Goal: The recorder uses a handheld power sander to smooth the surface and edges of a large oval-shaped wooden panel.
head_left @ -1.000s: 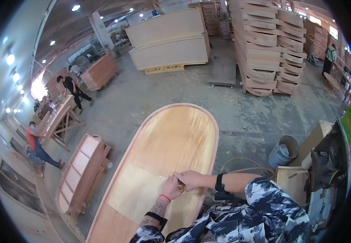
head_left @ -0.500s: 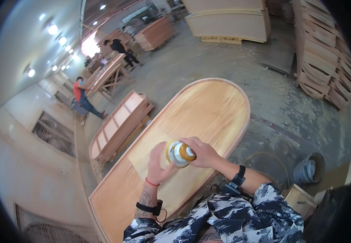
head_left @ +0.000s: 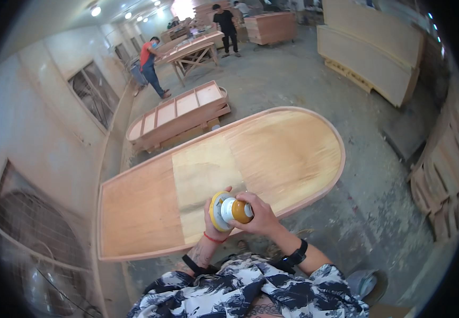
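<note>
Above the near edge of a long wooden panel, I hold a round palm sander tilted on its side. It has a silver-white body, an amber cap and a yellow-rimmed pad facing left. My right hand is wrapped round the cap end. Against the pad side lies my left hand, its fingers curled around the disc's edge; the palm is partly hidden behind the pad. The panel has one rounded end at the right, a raised rim all around and a paler band across its middle.
Beyond the panel lies a low wooden frame with compartments. Two people stand near a far workbench. Large boards rise at the back right, stacked curved wood pieces at the right. A bucket stands near my right side.
My view has swung round, so the panel now lies more crosswise. My left hand has closed in on the sander's pad, and the sander has turned so its pad faces left.
</note>
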`<act>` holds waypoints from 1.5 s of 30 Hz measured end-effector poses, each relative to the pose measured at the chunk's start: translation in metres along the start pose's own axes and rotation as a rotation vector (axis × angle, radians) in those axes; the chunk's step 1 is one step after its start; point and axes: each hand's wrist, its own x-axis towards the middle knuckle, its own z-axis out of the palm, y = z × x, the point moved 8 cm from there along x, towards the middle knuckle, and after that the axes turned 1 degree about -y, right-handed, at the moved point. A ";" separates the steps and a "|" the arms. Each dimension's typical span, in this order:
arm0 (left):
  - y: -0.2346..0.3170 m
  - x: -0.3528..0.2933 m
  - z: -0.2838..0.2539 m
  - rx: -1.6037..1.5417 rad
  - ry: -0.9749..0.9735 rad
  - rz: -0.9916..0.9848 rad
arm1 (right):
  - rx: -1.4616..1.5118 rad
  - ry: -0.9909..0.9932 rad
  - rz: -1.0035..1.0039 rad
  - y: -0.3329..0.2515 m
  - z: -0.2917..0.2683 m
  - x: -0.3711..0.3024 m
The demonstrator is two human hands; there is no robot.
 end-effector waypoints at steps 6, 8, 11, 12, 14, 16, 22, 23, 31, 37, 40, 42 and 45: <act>0.015 0.005 -0.001 0.193 -0.005 0.124 | 0.125 -0.024 0.114 0.026 0.006 0.007; 0.019 0.013 -0.002 0.202 -0.022 0.142 | 0.119 -0.034 0.103 0.033 0.005 0.016; 0.026 0.030 -0.005 0.217 -0.079 0.242 | 0.180 -0.035 0.127 0.057 0.008 0.029; 0.033 0.037 -0.002 0.258 -0.087 0.262 | 0.186 -0.011 0.128 0.062 0.005 0.037; 0.039 0.054 -0.001 0.314 -0.085 0.304 | 0.270 0.059 0.184 0.075 0.001 0.050; 0.044 0.074 -0.006 0.436 -0.123 0.318 | 0.310 0.060 0.197 0.089 0.002 0.067; 0.054 0.154 -0.022 0.108 -0.281 0.305 | 0.445 0.114 0.245 0.118 -0.018 0.139; 0.056 0.163 -0.028 0.088 -0.295 0.274 | 0.419 0.138 0.269 0.117 -0.016 0.151; 0.022 0.231 -0.075 -0.313 -0.045 0.163 | -0.145 -0.075 0.262 0.149 0.012 0.199; 0.002 0.278 -0.140 0.059 0.175 0.015 | -0.057 -0.344 0.447 0.254 0.019 0.227; 0.021 0.297 -0.206 0.874 0.324 0.115 | -0.353 -0.460 0.286 0.285 -0.008 0.257; 0.065 0.312 -0.210 1.496 0.361 0.398 | -0.610 -0.539 0.201 0.315 -0.043 0.273; 0.129 0.333 -0.204 1.921 0.297 0.609 | -0.757 -0.468 0.183 0.348 -0.102 0.295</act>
